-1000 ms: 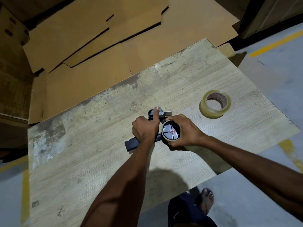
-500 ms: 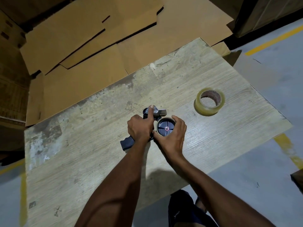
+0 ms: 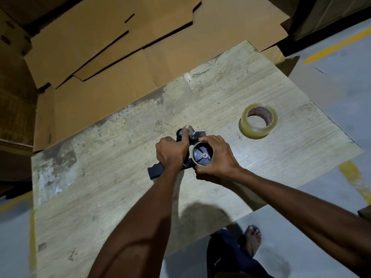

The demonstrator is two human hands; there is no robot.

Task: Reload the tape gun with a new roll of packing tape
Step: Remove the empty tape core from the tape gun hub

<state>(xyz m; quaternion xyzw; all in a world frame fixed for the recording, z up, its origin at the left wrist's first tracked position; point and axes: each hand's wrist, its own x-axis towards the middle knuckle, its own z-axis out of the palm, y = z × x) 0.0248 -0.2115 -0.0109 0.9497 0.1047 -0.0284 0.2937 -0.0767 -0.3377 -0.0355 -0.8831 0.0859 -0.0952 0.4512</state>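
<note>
A dark tape gun [image 3: 155, 171] lies on its side in the middle of a worn wooden table [image 3: 100, 197], handle toward the lower left. My left hand [image 3: 172, 152] grips its body, thumb stretched over the metal roller end. My right hand [image 3: 217, 157] wraps around a thin cardboard core [image 3: 191, 157] sitting on the gun's black spool hub [image 3: 202, 154]. A fuller roll of clear packing tape [image 3: 244, 128] lies flat on the table to the right, apart from both hands.
Flattened cardboard sheets [image 3: 120, 47] are stacked beyond the table's far edge. Grey floor with yellow lines [image 3: 339, 44] runs along the right. My foot [image 3: 254, 237] stands below the table's near edge.
My right hand has turned around the core, its wrist swinging back out to the right. The left hand keeps its grip and the tape gun stays in place.
</note>
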